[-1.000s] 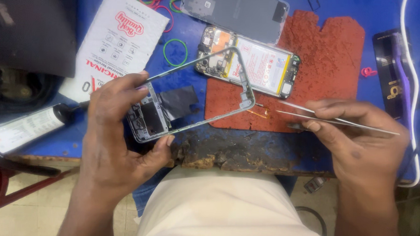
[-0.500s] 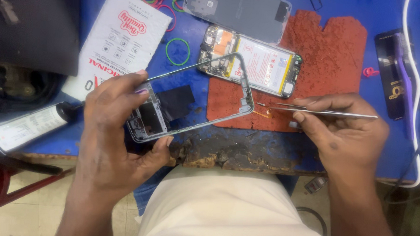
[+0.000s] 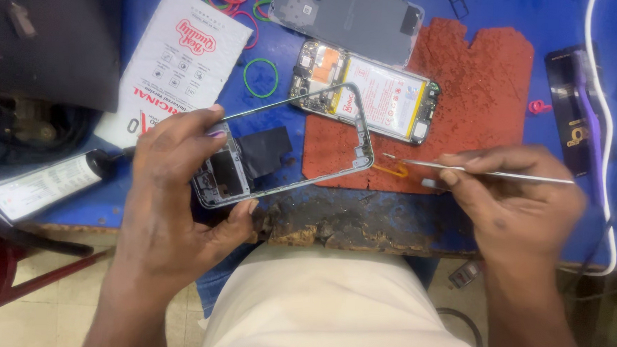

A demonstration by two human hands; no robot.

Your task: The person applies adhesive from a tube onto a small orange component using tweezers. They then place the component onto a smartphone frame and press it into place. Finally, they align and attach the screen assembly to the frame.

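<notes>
My left hand (image 3: 176,188) grips one end of a thin metal phone frame (image 3: 358,123), holding it tilted above the front edge of the blue bench. My right hand (image 3: 512,196) pinches a pair of slim metal tweezers (image 3: 461,170) whose tips point left, close to the frame's far corner and a small orange strip (image 3: 390,170) on the red mat (image 3: 479,84). An opened phone body (image 3: 385,93) with its battery and circuit board showing lies on the mat behind the frame.
A grey back cover (image 3: 350,16) lies at the top, coloured rubber bands (image 3: 260,78) and a white printed packet (image 3: 181,64) to the left. A glue tube (image 3: 44,183) rests at the left edge. A dark phone (image 3: 578,109) and white cable (image 3: 605,138) sit right.
My right hand with the tweezers has shifted slightly left, bringing the tips nearer the frame's corner. My left hand keeps the frame almost still.
</notes>
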